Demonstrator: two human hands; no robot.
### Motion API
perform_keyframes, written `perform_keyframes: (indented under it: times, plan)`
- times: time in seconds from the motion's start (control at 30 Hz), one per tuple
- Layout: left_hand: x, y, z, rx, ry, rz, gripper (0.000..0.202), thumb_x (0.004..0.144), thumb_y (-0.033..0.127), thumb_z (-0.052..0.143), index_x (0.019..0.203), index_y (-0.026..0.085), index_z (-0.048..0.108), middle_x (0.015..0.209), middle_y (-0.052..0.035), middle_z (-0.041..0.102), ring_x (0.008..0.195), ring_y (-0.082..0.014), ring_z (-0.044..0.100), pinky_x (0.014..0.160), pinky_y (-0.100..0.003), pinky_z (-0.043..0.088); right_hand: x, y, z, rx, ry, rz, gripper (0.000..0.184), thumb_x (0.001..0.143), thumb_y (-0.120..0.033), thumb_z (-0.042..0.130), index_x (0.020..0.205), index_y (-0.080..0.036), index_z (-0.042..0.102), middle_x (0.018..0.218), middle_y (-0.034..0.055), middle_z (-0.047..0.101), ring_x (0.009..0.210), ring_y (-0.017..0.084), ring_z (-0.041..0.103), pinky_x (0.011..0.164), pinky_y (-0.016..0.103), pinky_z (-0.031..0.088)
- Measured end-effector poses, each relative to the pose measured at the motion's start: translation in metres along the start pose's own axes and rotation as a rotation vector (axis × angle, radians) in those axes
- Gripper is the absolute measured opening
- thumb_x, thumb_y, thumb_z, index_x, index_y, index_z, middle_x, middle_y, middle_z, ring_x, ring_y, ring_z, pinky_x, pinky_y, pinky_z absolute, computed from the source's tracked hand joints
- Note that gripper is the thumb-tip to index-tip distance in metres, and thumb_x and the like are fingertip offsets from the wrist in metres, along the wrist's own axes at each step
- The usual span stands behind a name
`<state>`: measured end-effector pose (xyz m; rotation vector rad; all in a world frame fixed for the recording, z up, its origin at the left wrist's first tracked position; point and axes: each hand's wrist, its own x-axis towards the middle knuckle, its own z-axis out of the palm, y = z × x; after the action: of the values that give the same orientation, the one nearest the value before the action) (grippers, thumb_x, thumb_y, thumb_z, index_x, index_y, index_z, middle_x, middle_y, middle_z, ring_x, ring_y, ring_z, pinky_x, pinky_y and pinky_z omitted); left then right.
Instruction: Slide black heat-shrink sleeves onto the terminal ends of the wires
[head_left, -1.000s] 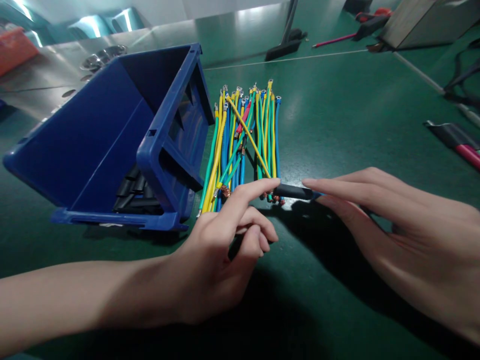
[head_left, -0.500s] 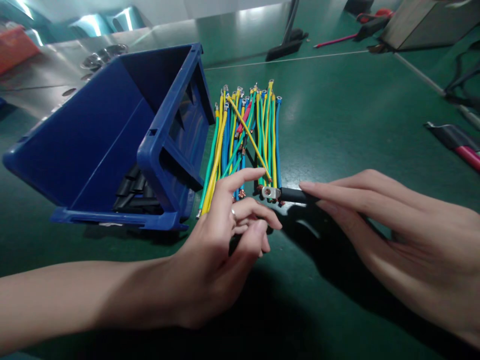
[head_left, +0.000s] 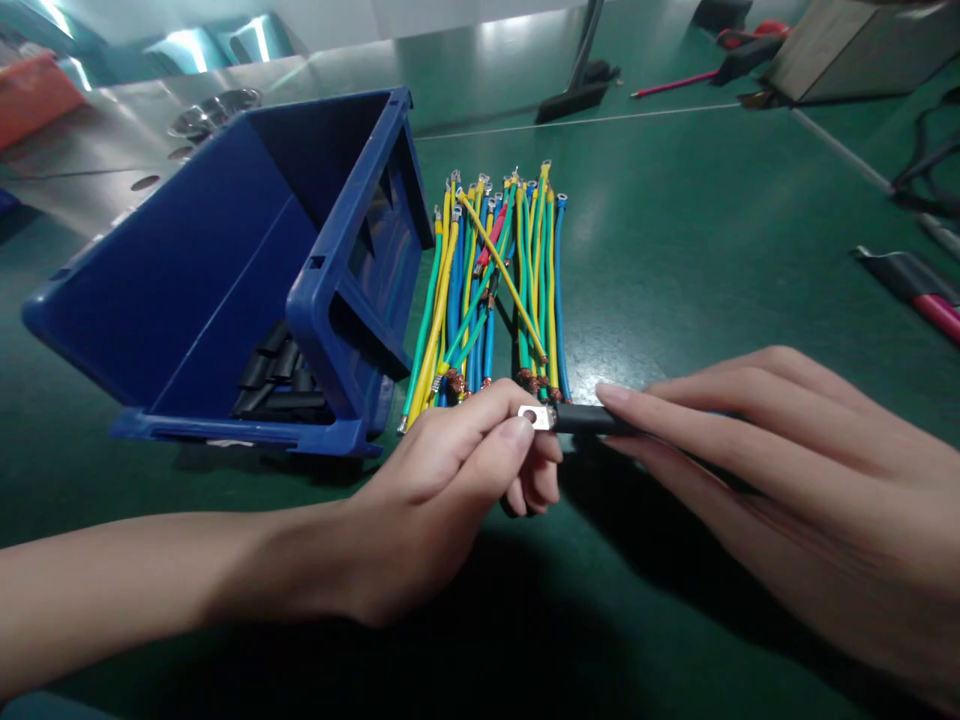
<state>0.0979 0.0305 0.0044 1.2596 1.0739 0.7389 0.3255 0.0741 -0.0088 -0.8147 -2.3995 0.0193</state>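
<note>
My left hand (head_left: 465, 470) pinches the flat silver cable lug (head_left: 535, 417) between thumb and forefinger, its hole showing beside the thumb. A short black sleeve (head_left: 585, 419), like heat-shrink tubing, extends from the lug to the right. The fingers of my right hand (head_left: 780, 490) are closed on the sleeve's right end. What lies behind those fingers is mostly hidden. Just beyond my hands is a bundle of cut wires (head_left: 457, 290) in yellow, green and blue, with lugs at the far ends and bare copper strands at several near ends.
A blue plastic bin (head_left: 315, 270) stands on the left, with several black tube pieces (head_left: 281, 380) inside. On the green table lie a red-and-black handled tool (head_left: 915, 285) at right and a dark stand (head_left: 574, 100) at the back. A box (head_left: 855, 55) sits far right.
My left thumb and forefinger have closed on the lug; before, that hand was apart from it with its forefinger extended. The lug and sleeve sit slightly lower in view.
</note>
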Motion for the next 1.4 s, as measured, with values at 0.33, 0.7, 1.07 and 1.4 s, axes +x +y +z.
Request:
perform_keyframes:
  times: [0.33,0.7,1.07,1.4]
  plan:
    - [0.002,-0.003,0.001,0.065,-0.024,-0.008,0.03,0.109,0.03,0.034,0.091,0.019,0.055,0.087,0.0006,0.062,0.08,-0.0125,0.058,0.076,-0.026,0.047,-0.003,0.001,-0.001,0.088,0.031,-0.007,0.023,0.093,-0.014,0.064,0.112,-0.021,0.073,0.097,0.0027,0.073,0.074,0.014,0.064,0.067,0.029,0.051]
    - [0.001,-0.004,0.0,0.14,-0.047,0.002,0.034,0.11,0.036,0.031,0.095,0.019,0.056,0.089,-0.0016,0.063,0.081,-0.0139,0.06,0.078,-0.027,0.05,0.003,0.001,0.001,0.089,0.019,-0.015,0.025,0.09,-0.012,0.067,0.112,-0.024,0.071,0.093,-0.0001,0.076,0.075,0.015,0.064,0.064,0.03,0.053]
    - [0.001,-0.004,-0.001,0.12,-0.069,0.008,0.033,0.11,0.033,0.033,0.094,0.018,0.058,0.088,-0.0006,0.062,0.08,-0.0121,0.06,0.076,-0.023,0.049,0.006,-0.003,-0.003,0.142,0.045,-0.003,0.023,0.088,-0.011,0.068,0.107,-0.023,0.074,0.09,-0.0003,0.077,0.073,0.014,0.065,0.064,0.029,0.055]
    - [0.001,-0.003,-0.005,0.184,-0.087,0.007,0.038,0.108,0.035,0.033,0.08,0.02,0.053,0.08,-0.0001,0.06,0.074,-0.0137,0.056,0.072,-0.025,0.046,0.002,-0.004,-0.004,0.101,0.037,0.028,0.022,0.089,-0.018,0.069,0.11,-0.025,0.07,0.09,0.0006,0.076,0.075,0.017,0.068,0.061,0.031,0.054]
